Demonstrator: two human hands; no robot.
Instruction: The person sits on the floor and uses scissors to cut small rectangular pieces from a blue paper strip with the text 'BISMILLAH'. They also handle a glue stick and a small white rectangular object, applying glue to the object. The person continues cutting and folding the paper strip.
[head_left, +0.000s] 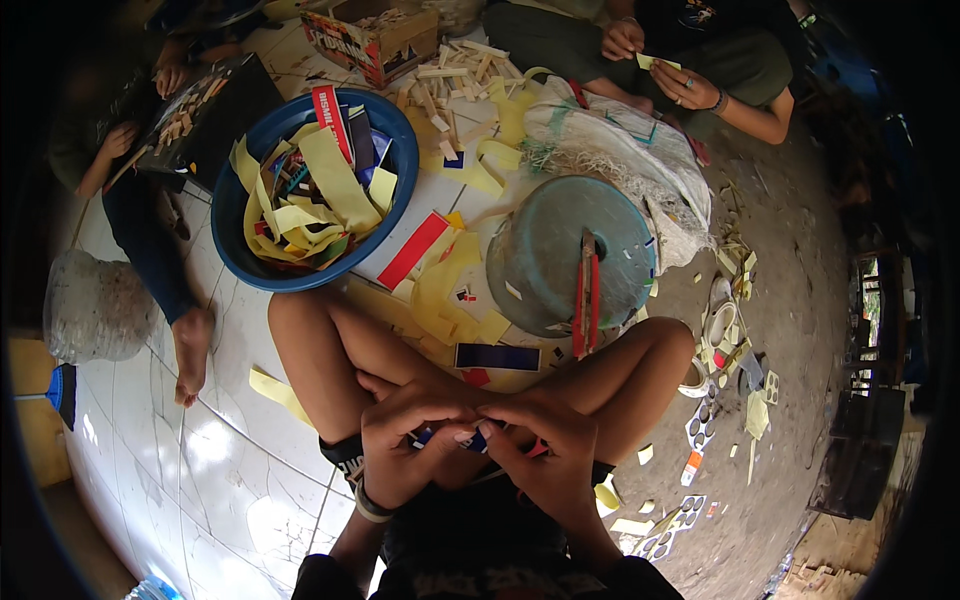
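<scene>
My left hand (408, 440) and my right hand (545, 445) meet above my crossed legs, both closed on one small dark blue piece (470, 441) with white and red on it. It looks like a strip of printed sheet, pinched between thumbs and fingers. Most of it is hidden by my fingers. In front of my shins lies a dark blue rectangular strip (497, 357) with a pale border. Beyond it on the right, a long tool with red handles (588, 300) rests on a round grey-green drum (535, 245).
A blue basin (402, 130) holds yellow strips and coloured scraps. Small wooden sticks (440, 90) lie beside a cardboard box (375, 45). A white sack (625, 140) is behind the drum. Scraps litter the floor at right. Two people sit opposite; one holds a yellow strip (655, 62).
</scene>
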